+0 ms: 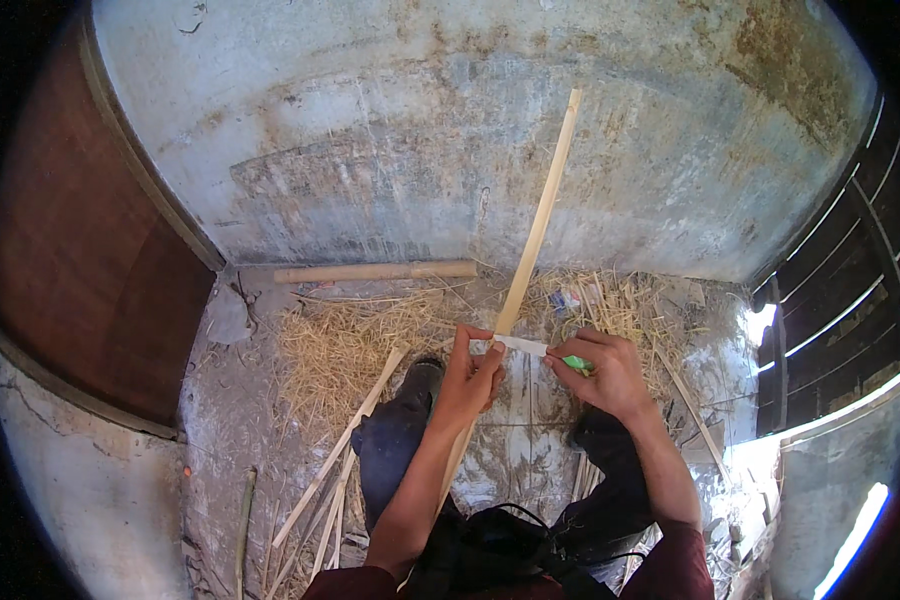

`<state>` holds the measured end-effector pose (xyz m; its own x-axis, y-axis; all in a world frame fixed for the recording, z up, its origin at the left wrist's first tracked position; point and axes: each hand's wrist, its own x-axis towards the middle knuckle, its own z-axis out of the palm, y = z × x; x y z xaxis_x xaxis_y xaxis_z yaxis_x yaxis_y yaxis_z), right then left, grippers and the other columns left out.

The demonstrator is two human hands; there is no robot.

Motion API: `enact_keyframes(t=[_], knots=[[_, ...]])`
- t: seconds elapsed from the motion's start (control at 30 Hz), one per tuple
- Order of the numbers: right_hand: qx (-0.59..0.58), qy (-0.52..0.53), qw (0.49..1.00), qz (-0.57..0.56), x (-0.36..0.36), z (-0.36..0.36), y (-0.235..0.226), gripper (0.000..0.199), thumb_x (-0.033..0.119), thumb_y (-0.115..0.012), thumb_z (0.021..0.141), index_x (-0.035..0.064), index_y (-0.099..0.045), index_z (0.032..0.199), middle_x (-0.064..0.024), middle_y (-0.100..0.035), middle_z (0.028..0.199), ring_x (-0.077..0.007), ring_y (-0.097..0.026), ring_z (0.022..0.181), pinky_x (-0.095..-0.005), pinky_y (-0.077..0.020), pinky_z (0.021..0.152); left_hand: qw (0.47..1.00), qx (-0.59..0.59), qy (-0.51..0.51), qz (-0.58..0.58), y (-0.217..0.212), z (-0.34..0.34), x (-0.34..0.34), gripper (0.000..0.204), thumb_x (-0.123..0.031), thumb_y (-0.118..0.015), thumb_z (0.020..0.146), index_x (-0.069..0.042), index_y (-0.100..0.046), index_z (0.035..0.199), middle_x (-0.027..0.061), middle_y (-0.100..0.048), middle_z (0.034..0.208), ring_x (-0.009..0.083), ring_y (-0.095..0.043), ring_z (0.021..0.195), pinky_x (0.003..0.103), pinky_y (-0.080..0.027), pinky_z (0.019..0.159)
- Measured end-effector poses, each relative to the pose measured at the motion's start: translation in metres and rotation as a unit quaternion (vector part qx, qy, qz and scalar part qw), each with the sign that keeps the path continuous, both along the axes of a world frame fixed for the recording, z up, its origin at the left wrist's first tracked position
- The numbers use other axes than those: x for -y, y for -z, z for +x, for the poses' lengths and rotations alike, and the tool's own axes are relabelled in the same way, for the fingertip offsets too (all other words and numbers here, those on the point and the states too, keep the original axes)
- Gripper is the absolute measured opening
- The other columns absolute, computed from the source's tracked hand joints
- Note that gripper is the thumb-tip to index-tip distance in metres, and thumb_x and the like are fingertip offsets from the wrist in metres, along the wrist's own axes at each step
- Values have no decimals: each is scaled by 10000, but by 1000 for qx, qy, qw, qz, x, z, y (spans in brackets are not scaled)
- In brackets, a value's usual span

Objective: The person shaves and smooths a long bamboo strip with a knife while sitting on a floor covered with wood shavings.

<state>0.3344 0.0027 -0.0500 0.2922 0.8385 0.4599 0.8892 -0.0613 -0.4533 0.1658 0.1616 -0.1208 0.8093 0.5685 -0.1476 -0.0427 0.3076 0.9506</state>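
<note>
A long pale strip, which looks like split bamboo [543, 215], slants from my lap up toward the far wall. My left hand [470, 382] is closed around it near the middle, with its thumb and forefinger close to the blade tip. In my right hand [610, 375] is a knife [522, 345] with a green handle, most of which the fingers cover. Its light blade points left and lies across the strip beside my left fingertips. Between my legs, the lower part of the strip passes behind my left forearm and is partly hidden.
Curly shavings [340, 350] are heaped on the floor at left, with more shavings [660, 320] at right. Several pale strips [335, 470] lie beside my left leg. A round pole [375, 272] rests along the foot of the stained wall [390, 150]. A brown door [100, 230] stands left.
</note>
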Motion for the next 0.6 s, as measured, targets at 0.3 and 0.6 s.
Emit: enact_keyframes(t=[0.3, 0.6], knots=[[-31, -30, 999, -10, 0, 4, 1, 105, 110, -867, 861, 58, -808, 932, -100, -729, 815, -302, -724, 695, -396, -564, 623, 998, 14, 56, -21, -7, -9, -6, 210, -259, -533, 1158, -183, -391, 1293, 7, -514, 764, 65, -404, 517, 261, -337, 458], [-146, -75, 986, 22, -13, 12, 29, 107, 114, -868, 876, 50, -789, 911, -115, -759, 870, -295, -741, 757, -382, -564, 687, 992, 27, 59, -106, -16, -16, -7, 221, -329, -549, 1151, -217, -413, 1283, -11, -467, 767, 61, -361, 521, 243, -313, 459]])
